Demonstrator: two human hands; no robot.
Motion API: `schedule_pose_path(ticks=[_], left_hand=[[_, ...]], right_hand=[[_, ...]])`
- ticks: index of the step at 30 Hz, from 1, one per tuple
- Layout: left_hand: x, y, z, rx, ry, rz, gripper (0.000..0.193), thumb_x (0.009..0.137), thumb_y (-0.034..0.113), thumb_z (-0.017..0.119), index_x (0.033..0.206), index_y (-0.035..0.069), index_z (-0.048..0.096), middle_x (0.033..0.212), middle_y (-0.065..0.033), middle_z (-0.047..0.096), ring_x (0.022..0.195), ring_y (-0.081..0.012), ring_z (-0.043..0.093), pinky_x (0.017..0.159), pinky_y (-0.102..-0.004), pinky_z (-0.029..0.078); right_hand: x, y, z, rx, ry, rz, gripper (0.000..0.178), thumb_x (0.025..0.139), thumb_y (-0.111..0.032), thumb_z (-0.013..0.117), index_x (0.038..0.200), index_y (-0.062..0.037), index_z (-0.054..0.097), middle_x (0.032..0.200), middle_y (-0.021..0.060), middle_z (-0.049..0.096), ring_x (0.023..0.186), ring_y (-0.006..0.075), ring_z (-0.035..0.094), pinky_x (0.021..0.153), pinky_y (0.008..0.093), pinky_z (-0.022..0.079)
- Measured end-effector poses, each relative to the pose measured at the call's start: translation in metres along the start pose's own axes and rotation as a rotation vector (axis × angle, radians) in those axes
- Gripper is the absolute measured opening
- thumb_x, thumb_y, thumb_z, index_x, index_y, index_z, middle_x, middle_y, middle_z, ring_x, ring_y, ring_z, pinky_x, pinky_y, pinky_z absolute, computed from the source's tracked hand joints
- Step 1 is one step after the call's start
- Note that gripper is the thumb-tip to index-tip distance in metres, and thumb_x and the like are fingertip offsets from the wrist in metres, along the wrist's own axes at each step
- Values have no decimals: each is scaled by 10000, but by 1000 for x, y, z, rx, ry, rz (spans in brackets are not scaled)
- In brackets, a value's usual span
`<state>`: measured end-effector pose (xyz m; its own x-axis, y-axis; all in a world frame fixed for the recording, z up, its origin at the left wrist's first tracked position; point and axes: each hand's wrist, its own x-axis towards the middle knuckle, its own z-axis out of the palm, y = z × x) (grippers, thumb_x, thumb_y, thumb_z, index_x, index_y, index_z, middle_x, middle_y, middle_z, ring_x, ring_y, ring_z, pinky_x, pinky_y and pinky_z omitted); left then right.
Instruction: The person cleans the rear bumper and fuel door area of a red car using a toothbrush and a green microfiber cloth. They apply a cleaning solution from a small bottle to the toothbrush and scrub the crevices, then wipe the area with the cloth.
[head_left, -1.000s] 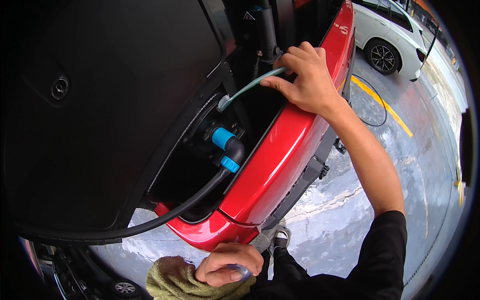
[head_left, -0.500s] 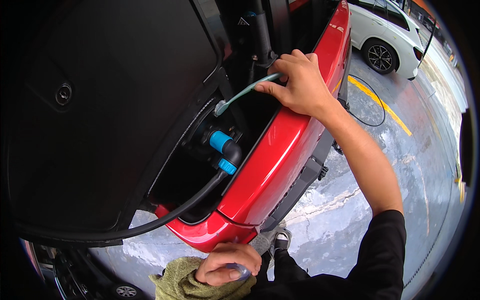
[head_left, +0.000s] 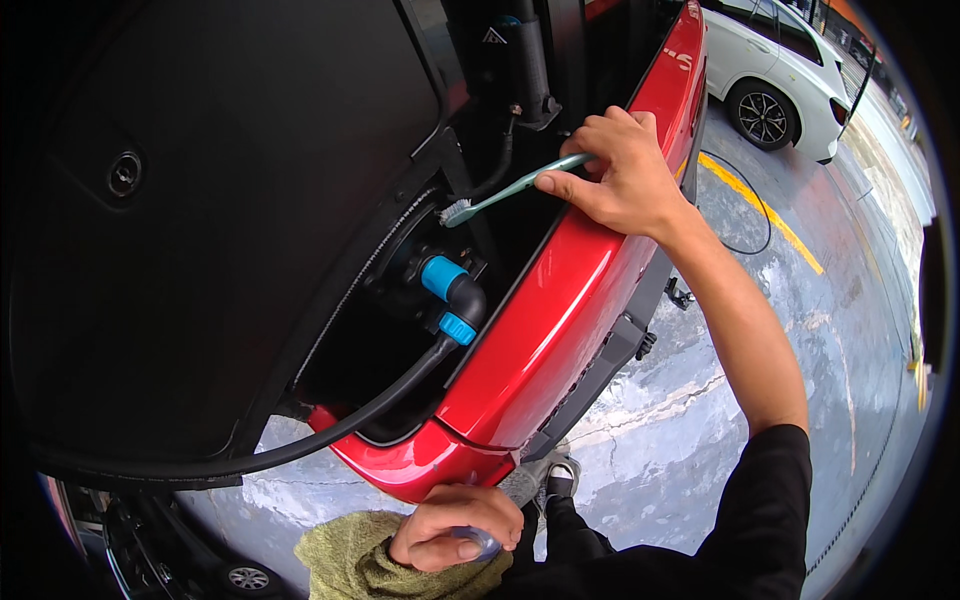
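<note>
My right hand (head_left: 625, 175) is closed around the handle of a pale green toothbrush (head_left: 520, 186). Its white bristles sit beside the black ribbed edge above a blue and black elbow connector (head_left: 445, 283); whether they touch it I cannot tell. The wrist passes over the red painted car body edge (head_left: 560, 300). Lower down, my left hand (head_left: 455, 525) is closed on a clear bluish rounded object (head_left: 478, 543), mostly hidden by the fingers. An olive-green towel (head_left: 350, 555) hangs at that same hand, bunched under it.
From the connector a black hose (head_left: 350, 425) curves left under a large black panel (head_left: 200, 280) with a round lock. A black strut (head_left: 530, 75) stands beyond my right hand. A white car (head_left: 775, 55) is parked at far right, and a thin cable (head_left: 765, 225) lies on the grey floor.
My right hand has moved a little to the right with the toothbrush, and its bristles have shifted right from the ribbed edge. My left hand looks unchanged.
</note>
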<state>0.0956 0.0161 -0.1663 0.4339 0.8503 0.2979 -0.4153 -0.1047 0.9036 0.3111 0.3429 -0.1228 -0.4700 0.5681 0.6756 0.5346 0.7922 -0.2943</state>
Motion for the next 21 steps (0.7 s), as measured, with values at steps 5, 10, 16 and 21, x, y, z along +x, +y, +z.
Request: schedule_pose_path(ticks=[5,10,16,21], left_hand=[[2,3,2,-3,1,-16,266,929,146,577,1054,-76,655,1029,-230,647,838,-284,682,779,-385,542],[2,3,1,6,-10,-12,267,928,138,574,1071,-75,648,1028,-223,646,845,-285,676,778,-382,538],[3,2,0,13,-29,-2,269,932,148,575,1065,-74,649,1020,-221,648,844,-287,678,775,-379,539],[1,3,2,18,-13,-32,288,889,137,572,1034,-96,658,978,-242,651,829,-314,683,792,-419,542]], right_hand=[[13,1,12,-11,-32,6,550,808,-583,772,864,-36,772,722,79,641,818,225,571,843,407,345],[18,-9,4,10,-274,242,573,806,-595,771,877,-26,773,742,116,667,839,250,625,873,411,364],[15,-6,8,-25,-45,67,559,801,-572,788,878,-19,767,744,110,666,843,255,624,872,419,370],[13,-6,11,-18,-114,155,592,817,-604,760,879,-16,772,721,120,678,797,260,640,908,432,369]])
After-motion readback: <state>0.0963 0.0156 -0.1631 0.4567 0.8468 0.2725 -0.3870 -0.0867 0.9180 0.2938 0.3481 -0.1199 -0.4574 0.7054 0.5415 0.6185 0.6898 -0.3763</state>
